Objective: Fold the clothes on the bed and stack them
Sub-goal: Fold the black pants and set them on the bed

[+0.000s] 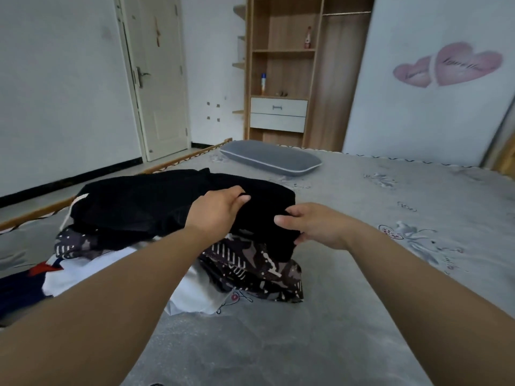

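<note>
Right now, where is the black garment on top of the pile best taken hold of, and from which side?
By its near right edge, from the bed's open right side: the black garment overhangs the patterned garment there. The left hand and right hand already pinch that edge.

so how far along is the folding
Early, by the look of it. No neat stack shows anywhere on the bed. In hand: both hands, left and right, grip the black garment on top of the pile. Left: that one, the patterned piece and the white one under it, all still rumpled.
</note>
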